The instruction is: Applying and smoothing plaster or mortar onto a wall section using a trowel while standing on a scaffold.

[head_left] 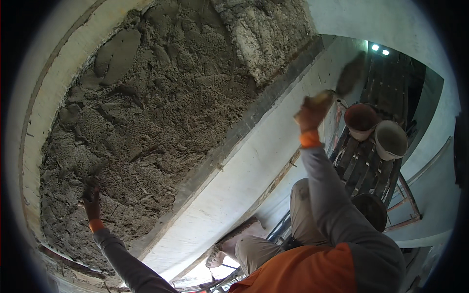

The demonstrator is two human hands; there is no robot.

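Observation:
My right hand (312, 112) grips a trowel by its pale yellowish handle; the mortar-darkened blade (351, 73) is raised up and to the right, blurred, in front of the white band beside the plaster. At the lower left, my left hand (91, 202) is against or just over the rough grey wet mortar (161, 112), fingers apart. The mortar fills a large recess bordered by a pale curved edge (34, 161). At its upper corner is a lighter, rough patch (259, 44).
A plank scaffold platform (356, 166) runs at the right, carrying two buckets (361, 128) (391, 149). A dark round container (371, 215) sits lower, partly behind my arm. A rusty metal frame (405, 200) stands beside the planks. My bent legs are at the bottom middle.

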